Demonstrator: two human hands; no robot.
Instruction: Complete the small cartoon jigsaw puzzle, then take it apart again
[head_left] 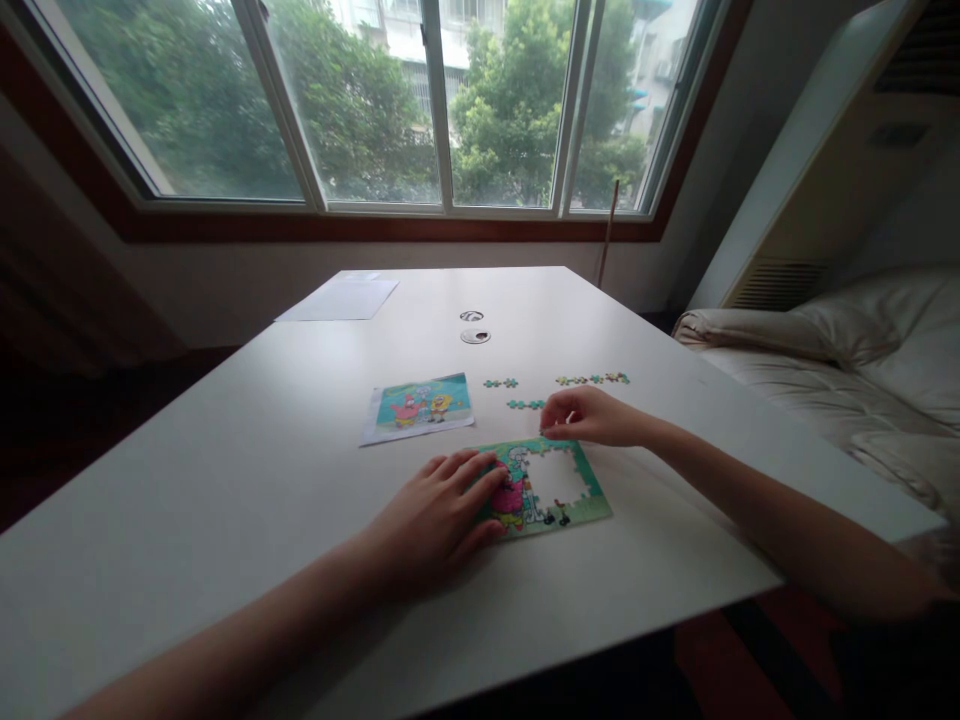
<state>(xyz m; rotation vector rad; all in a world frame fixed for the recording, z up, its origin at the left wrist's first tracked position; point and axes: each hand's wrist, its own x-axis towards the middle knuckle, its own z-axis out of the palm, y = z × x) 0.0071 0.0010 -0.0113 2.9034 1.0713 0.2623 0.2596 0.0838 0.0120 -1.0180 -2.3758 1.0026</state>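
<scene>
A partly filled jigsaw puzzle [598, 500] with pink, green and teal cartoon art lies on the table, with a white gap in its right half. Flat across its left side rests my left hand [457, 505], fingers stretched out. My right hand [589, 415] is just above the puzzle's upper edge, its fingers pinched around a small puzzle piece [541, 433] that is mostly hidden. Close behind that hand are loose teal puzzle pieces [525, 405]. A printed picture sheet [424, 405] with the cartoon characters lies beyond my left hand.
More loose pieces lie in short rows, one group of pieces [500, 384] at centre and another group of pieces [592, 379] to the right. Farther back are a round table insert [475, 337] and white paper [341, 299]. A sofa [840, 350] stands right of the table [187, 520].
</scene>
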